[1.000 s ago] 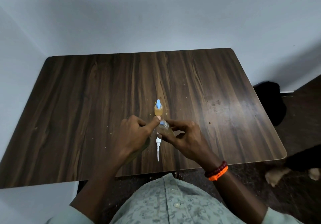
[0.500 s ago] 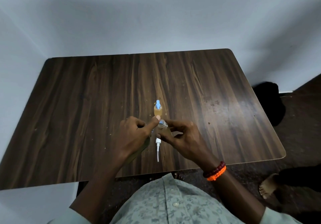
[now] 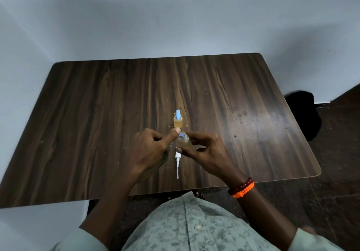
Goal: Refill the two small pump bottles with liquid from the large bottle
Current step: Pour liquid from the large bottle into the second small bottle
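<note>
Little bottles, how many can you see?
2. One with a blue pump top stands on the table. The other is held in the right hand, topless.

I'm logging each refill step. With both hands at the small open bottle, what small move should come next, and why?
Probably keep pouring: the left hand tips the large bottle toward the small bottle held by the right hand, and the white pump lies off on the table.

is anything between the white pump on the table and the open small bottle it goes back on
Only the right hand: its thumb lies between the white pump and the small bottle it holds. The left hand holds the large bottle beside it.
</note>
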A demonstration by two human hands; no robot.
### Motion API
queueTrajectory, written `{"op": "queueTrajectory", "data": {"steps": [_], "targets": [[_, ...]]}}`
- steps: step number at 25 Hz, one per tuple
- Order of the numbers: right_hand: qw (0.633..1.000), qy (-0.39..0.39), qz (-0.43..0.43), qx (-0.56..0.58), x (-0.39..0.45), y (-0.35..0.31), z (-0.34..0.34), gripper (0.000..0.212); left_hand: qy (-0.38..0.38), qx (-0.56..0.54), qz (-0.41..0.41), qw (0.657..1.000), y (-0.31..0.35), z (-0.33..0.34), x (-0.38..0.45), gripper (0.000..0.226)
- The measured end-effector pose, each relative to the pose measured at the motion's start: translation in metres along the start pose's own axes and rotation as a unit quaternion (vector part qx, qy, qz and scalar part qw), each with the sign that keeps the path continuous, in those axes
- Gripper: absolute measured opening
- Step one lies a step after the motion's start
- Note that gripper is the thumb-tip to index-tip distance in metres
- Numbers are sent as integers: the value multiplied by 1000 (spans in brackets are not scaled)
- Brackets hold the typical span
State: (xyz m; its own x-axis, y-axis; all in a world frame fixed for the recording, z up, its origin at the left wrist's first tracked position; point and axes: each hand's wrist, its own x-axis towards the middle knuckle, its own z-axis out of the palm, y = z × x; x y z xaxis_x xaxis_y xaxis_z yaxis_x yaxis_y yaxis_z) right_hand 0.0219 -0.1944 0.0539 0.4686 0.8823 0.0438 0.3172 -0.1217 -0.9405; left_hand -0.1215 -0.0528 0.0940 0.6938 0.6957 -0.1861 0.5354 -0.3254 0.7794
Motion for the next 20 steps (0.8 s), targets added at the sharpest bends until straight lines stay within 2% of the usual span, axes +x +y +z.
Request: {"op": "queueTrajectory", "data": {"steps": [4,7,12,17,20], "targets": [[1000,-4,-16,-10,-1,0,2,39,-15,-2,-13,1000,1,2,-1,93],[1000,12,-8,-5,0,2,-1,39,-13,-17,-7,1000,1,2,-2,88],[999,-22,-25,-19,-1,-5,1,38,13,5,2,1000,-3,3,-2,93],[1000,-2,-21,-11,1,-6,-2,40,13,-10,20,1000,-4,0,-3,114],[999,-13,-32,-24,1,-7,-2,39,25,9,14,1000,-3,1,-3,97]]}}
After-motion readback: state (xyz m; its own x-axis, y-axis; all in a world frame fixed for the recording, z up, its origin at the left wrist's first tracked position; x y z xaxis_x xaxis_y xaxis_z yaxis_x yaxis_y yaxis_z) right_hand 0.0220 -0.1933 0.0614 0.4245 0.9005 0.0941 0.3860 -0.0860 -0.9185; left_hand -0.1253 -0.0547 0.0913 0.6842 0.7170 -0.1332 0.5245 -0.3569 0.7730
